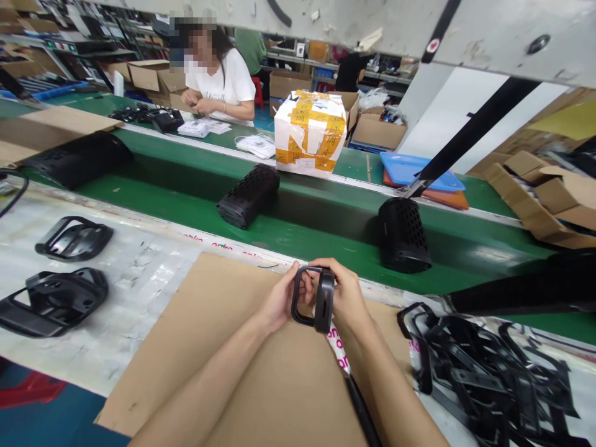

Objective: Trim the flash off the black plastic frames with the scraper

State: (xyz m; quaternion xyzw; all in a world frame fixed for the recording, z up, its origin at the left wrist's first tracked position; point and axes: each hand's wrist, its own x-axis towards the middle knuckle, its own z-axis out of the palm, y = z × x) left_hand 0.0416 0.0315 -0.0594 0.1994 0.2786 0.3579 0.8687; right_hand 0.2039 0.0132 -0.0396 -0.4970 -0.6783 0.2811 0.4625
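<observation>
Above a cardboard sheet (223,329) on the worktop (135,292), a black frame (325,301) is held up in front of the person, roughly upright. It has rounded corners and an open middle; its near side is a broad, smooth band with a dark slot, while the rest is a slim rim. The left grip (279,302) is closed on the slim side, thumb raised at the upper corner, curled fingers showing through the opening. The right grip (345,287) is clamped on the broad side, fingers arched over its top. Both forearms slant inward from below. Just under the frame, a black rod (361,403) wears white-and-pink tape; whether a hand holds it, I cannot tell. To the right lies a tangled heap of black parts (503,372); beyond runs a green belt (186,208) carrying black perforated housings (249,195).
</observation>
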